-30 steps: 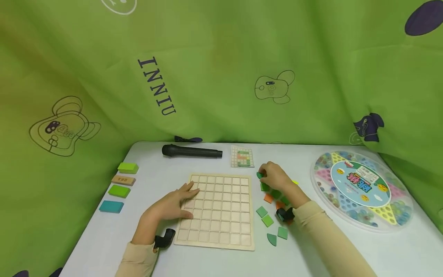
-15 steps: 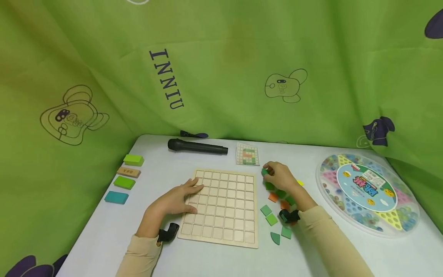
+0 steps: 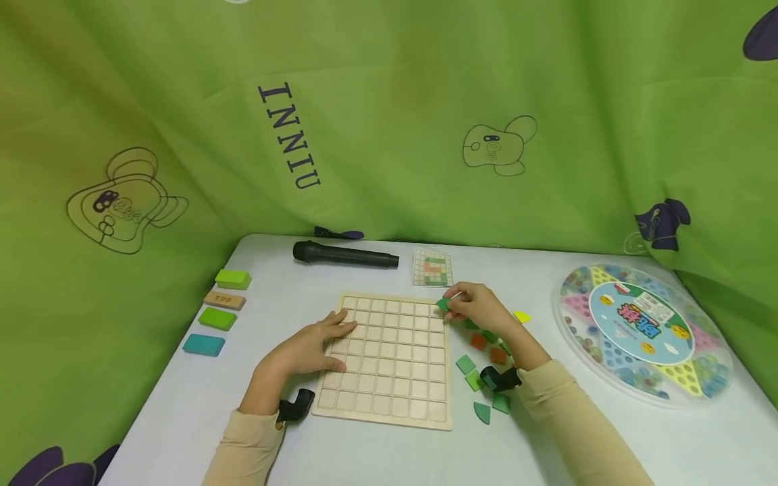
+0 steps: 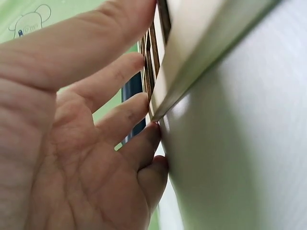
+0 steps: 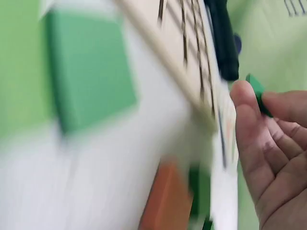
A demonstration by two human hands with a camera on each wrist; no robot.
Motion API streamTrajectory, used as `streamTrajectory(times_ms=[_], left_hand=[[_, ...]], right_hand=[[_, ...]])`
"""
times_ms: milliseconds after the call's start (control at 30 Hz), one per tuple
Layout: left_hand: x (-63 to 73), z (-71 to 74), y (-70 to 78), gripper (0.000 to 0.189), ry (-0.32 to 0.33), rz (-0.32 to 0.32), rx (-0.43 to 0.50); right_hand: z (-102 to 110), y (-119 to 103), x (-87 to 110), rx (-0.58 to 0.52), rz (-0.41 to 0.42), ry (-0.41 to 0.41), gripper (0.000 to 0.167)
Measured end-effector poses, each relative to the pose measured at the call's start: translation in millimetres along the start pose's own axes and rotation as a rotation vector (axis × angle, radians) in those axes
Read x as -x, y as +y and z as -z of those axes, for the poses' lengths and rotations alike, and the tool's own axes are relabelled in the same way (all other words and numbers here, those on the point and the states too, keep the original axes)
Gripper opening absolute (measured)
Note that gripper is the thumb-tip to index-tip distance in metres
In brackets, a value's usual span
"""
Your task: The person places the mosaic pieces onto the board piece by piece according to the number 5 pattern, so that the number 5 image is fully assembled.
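Observation:
A square wooden grid board [image 3: 389, 351] lies flat on the table. My left hand [image 3: 306, 347] rests with spread fingers on its left side. In the left wrist view, that hand's fingertips [image 4: 139, 103] are right at the board's edge. My right hand [image 3: 480, 307] pinches a small dark green tile [image 5: 257, 95] between thumb and fingers, over the board's far right corner. Below that hand lie several green tiles, partly hidden by it, and orange tiles [image 3: 498, 356]. Nearer are a green square tile [image 3: 466, 365] and a green quarter-circle tile [image 3: 482, 412].
A printed pattern card [image 3: 433, 268] lies behind the board, beside a black microphone [image 3: 346, 256]. Several coloured blocks [image 3: 217, 318] line the left edge. At right sits a round marble board game [image 3: 647, 331]. A yellow tile [image 3: 521, 316] lies behind the right forearm. Green cloth [image 3: 389, 169] surrounds the table.
My right hand has lifted the green tile from the pile and carried it left to the board's far right corner. The left hand stays on the board. The head view has shifted slightly.

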State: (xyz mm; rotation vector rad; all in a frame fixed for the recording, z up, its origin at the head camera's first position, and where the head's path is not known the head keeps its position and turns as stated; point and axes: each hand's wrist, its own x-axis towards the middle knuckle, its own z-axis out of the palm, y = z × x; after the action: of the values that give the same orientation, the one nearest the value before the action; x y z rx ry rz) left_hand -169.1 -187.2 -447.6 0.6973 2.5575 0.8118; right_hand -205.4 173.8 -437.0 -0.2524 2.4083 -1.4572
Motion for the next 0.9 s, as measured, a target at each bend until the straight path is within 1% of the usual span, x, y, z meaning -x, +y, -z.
streamTrajectory(times_ms=[67,167,333,400,467,567,667,833,900], left_hand=[[0.4,0.1,1.3,0.081,-0.001,0.000,0.001],[0.7,0.1,3.4,0.081,-0.003,-0.002,0.005],[2.8,0.1,1.5,0.080,0.013,0.004,0.031],[4.3,-0.3,-1.6,0.080,0.018,0.002,0.049],[3.1,-2.3,-4.7,0.081,0.015,-0.013,0.076],[2.1,-4.7,-9.3,0.082,0.002,-0.028,0.110],[1.9,-5.2,-12.7,0.083,0.001,-0.043,0.121],[3.0,-3.0,-15.0,0.083,0.015,-0.059,0.117],[4.6,-2.4,-15.9,0.083,0.018,-0.057,0.122]], right_hand=[[-8.8,-10.9,-5.4,-0.047,0.011,-0.038,0.021],[-25.3,-24.3,-15.6,-0.054,0.045,-0.076,0.016],[-60.4,-41.9,-37.4,0.014,0.101,-0.146,0.013],[-73.5,-47.7,-45.6,0.075,0.123,-0.166,0.011],[-82.3,-49.3,-51.5,0.144,0.134,-0.172,0.008],[-90.8,-50.0,-57.6,0.271,0.134,-0.175,0.005],[-94.6,-51.2,-60.1,0.344,0.148,-0.183,0.004],[-97.4,-54.2,-61.0,0.417,0.200,-0.178,0.004],[-99.8,-55.5,-61.8,0.430,0.202,-0.182,0.004]])
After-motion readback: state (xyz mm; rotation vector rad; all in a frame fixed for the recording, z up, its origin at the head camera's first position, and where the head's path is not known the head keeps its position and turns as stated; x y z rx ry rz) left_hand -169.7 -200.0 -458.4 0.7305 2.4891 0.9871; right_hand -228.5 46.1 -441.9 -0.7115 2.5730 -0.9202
